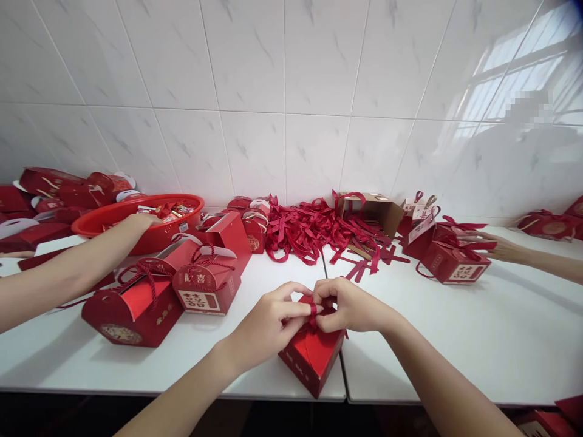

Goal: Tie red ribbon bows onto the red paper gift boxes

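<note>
A small red gift box [312, 358] stands on the white table [455, 358] near its front edge. A red ribbon [313, 311] sits on top of the box. My left hand [271, 321] and my right hand [348, 306] meet over the box top, both pinching the ribbon with closed fingers. The ribbon's ends are mostly hidden under my fingers.
A pile of loose red ribbons [314, 227] and an open cardboard box [373, 209] lie at the back. Red handled boxes [207, 282] and a red basin [136, 218] stand left, where another person's arm [68, 267] reaches. Another person's hand [505, 249] touches ribboned boxes [453, 261] at right.
</note>
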